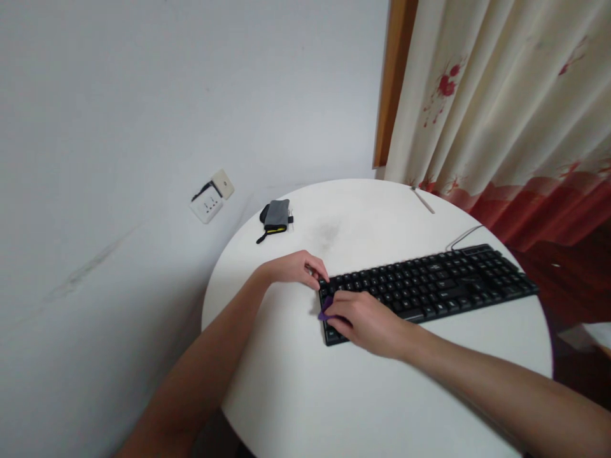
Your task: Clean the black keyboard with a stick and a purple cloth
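Observation:
A black keyboard (424,286) lies at a slant across the round white table (296,394). At its far left corner is my left hand (300,267), fingers bent and closed on the edge of the frame. My right hand (365,318) pinches a small purple cloth (326,308) and presses it against the keys at the keyboard's left end. Most of the cloth is hidden under the fingers, and the hand covers several keys of the lower rows.
A grey and black pouch (277,216) rests near the table's left back edge. Toward the back right lies a thin stick-like tool (422,200). The keyboard's cable (465,234) curls behind it. Wall sockets (207,202) and a flowered curtain (496,114) border the table.

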Motion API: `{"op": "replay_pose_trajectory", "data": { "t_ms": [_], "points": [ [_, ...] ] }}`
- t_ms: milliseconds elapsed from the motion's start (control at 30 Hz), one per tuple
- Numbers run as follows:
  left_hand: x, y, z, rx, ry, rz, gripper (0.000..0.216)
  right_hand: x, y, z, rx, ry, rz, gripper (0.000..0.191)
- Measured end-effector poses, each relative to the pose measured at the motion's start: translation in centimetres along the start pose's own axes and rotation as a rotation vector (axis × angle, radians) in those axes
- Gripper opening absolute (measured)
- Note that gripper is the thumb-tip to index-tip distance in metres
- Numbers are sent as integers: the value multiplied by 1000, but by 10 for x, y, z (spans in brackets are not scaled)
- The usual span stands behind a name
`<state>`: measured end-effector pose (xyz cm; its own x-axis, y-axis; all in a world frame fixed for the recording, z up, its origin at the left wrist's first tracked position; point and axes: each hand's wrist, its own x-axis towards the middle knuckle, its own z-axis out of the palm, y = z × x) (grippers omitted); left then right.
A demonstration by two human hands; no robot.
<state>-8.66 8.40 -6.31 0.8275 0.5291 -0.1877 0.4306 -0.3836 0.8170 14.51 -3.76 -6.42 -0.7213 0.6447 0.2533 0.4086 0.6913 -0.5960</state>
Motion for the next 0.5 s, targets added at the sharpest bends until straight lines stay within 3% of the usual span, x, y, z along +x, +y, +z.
{"op": "replay_pose_trajectory", "data": {
  "t_ms": [100, 200, 400, 500],
  "points": [
    [0, 1, 0, 8, -4, 7, 30, -2, -10, 3, 131, -73, -111, 21],
    [0, 0, 0, -3, -3, 9, 31, -1, -9, -3, 205, -2, -104, 20],
    [0, 0, 1, -20, -7, -5, 30, 5, 24, -38, -51, 345, 173, 16],
    [0, -1, 1, -15, -8, 6, 29, 6, 42, -46, -224, 406, 310, 17]
  ]
}}
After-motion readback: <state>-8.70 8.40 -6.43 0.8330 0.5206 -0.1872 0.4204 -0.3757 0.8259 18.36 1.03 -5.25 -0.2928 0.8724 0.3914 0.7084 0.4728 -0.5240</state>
